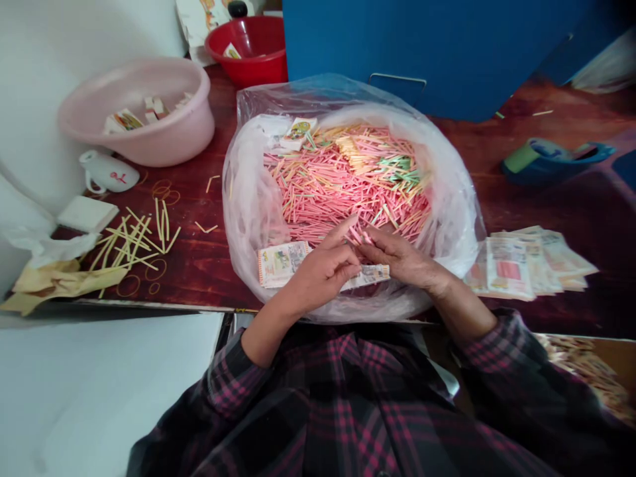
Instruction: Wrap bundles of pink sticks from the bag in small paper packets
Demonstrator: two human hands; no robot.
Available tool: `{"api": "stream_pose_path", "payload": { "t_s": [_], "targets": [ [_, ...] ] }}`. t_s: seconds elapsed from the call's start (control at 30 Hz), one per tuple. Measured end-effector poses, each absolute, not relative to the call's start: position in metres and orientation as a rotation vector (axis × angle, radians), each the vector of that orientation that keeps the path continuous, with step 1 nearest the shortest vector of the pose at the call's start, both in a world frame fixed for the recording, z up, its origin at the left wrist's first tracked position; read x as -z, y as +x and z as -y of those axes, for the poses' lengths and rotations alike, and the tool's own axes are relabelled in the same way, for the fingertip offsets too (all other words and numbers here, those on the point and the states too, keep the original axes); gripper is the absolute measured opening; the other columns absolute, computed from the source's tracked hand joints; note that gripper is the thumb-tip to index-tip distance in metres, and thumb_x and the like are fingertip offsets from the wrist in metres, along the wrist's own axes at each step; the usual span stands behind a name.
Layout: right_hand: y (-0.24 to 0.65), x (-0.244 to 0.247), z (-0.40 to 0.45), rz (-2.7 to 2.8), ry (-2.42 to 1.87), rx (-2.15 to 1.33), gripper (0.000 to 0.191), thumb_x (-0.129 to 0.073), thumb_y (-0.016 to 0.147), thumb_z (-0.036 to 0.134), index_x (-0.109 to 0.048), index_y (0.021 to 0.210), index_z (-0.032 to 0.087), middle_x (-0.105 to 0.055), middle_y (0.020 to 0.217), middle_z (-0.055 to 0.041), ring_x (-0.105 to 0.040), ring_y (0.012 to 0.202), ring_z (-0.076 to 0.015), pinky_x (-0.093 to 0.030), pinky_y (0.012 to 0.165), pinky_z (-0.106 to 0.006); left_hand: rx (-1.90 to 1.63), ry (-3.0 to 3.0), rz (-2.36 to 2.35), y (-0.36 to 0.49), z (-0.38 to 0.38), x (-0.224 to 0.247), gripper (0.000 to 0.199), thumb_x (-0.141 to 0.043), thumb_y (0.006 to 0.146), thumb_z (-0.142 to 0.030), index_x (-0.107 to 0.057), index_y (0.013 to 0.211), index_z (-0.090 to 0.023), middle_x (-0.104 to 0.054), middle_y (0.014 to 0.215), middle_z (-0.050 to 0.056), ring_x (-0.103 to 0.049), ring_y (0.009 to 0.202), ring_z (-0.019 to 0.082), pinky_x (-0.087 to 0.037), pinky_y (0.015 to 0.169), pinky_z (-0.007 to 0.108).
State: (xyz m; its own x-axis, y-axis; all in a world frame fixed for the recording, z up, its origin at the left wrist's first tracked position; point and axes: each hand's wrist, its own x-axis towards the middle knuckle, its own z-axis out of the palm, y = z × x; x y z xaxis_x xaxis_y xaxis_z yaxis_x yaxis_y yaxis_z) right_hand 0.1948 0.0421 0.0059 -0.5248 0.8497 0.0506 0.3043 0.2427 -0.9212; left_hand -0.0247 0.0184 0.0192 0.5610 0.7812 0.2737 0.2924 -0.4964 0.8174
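Note:
A heap of thin pink sticks, with some yellow and green ones mixed in, fills a wide container lined with a clear plastic bag. My left hand is over the heap's near edge, index finger stretched along a small bunch of pink sticks and the other fingers curled. From the other side, my right hand has its fingers closed around the same bunch. Beneath my hands lie printed paper packets, partly covered by my left hand. A printed packet rests at the heap's far edge.
To the left stand a pink basin with small packets, a white mug on its side and loose yellow sticks among rubber bands. Flat printed bags lie right. Behind are a red basin and a blue box.

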Motion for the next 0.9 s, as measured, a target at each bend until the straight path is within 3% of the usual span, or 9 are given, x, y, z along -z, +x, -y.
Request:
{"api": "stream_pose_path", "payload": {
  "t_s": [0.23,0.4,0.53,0.63,0.73,0.9],
  "targets": [
    [0.190,0.003,-0.048,2.122,-1.051,-1.044,0.036,-0.054,0.104,0.052,-0.054,0.081,0.024,-0.058,0.074,0.0015,-0.051,0.069,-0.0160,-0.040,0.068,-0.031,-0.745,2.060,-0.879,-0.024,-0.013,-0.015,0.020,-0.060,0.103,-0.026,-0.065,0.085,-0.020,-0.041,0.174,0.015,-0.034,0.165,0.032,-0.041,0.126,0.055],
    [0.194,-0.006,-0.048,1.894,-1.129,-0.970,0.036,-0.061,0.102,0.055,-0.060,0.082,0.024,-0.059,0.077,0.0009,-0.054,0.072,-0.0166,-0.043,0.071,-0.032,-0.871,2.043,-0.932,-0.029,-0.009,-0.020,0.021,-0.062,0.103,-0.031,-0.070,0.088,-0.020,-0.051,0.167,0.015,-0.046,0.158,0.030,-0.044,0.122,0.051],
    [0.194,-0.017,-0.051,1.474,-1.088,-1.143,0.038,-0.070,0.096,0.061,-0.064,0.083,0.025,-0.065,0.078,0.0012,-0.058,0.071,-0.0153,-0.049,0.072,-0.032,-1.054,1.951,-1.090,-0.038,-0.007,-0.021,0.017,-0.067,0.101,-0.032,-0.074,0.089,-0.022,-0.078,0.122,0.010,-0.071,0.121,0.024,-0.054,0.107,0.042],
    [0.187,-0.019,-0.051,1.264,-1.030,-1.297,0.039,-0.079,0.087,0.061,-0.065,0.082,0.025,-0.065,0.075,0.0023,-0.057,0.065,-0.0134,-0.051,0.066,-0.030,-1.042,1.816,-1.075,-0.039,-0.005,-0.020,0.017,-0.068,0.099,-0.034,-0.072,0.088,-0.022,-0.078,0.095,0.005,-0.072,0.094,0.020,-0.057,0.091,0.035],
    [0.175,-0.018,-0.047,1.099,-0.996,-1.407,0.038,-0.080,0.085,0.061,-0.066,0.087,0.026,-0.069,0.081,0.0006,-0.063,0.070,-0.0153,-0.057,0.070,-0.032,-0.952,1.654,-0.967,-0.029,-0.003,-0.019,0.018,-0.068,0.098,-0.035,-0.070,0.087,-0.021,-0.079,0.106,0.007,-0.074,0.097,0.020,-0.057,0.089,0.034],
    [0.166,-0.018,-0.041,1.109,-1.031,-1.474,0.044,-0.081,0.082,0.065,-0.066,0.100,0.028,-0.077,0.097,-0.0019,-0.072,0.086,-0.0202,-0.064,0.081,-0.037,-0.874,1.621,-0.874,-0.012,-0.002,-0.018,0.014,-0.072,0.093,-0.030,-0.072,0.082,-0.020,-0.072,0.143,0.013,-0.069,0.127,0.028,-0.055,0.103,0.042]
  ]
}}
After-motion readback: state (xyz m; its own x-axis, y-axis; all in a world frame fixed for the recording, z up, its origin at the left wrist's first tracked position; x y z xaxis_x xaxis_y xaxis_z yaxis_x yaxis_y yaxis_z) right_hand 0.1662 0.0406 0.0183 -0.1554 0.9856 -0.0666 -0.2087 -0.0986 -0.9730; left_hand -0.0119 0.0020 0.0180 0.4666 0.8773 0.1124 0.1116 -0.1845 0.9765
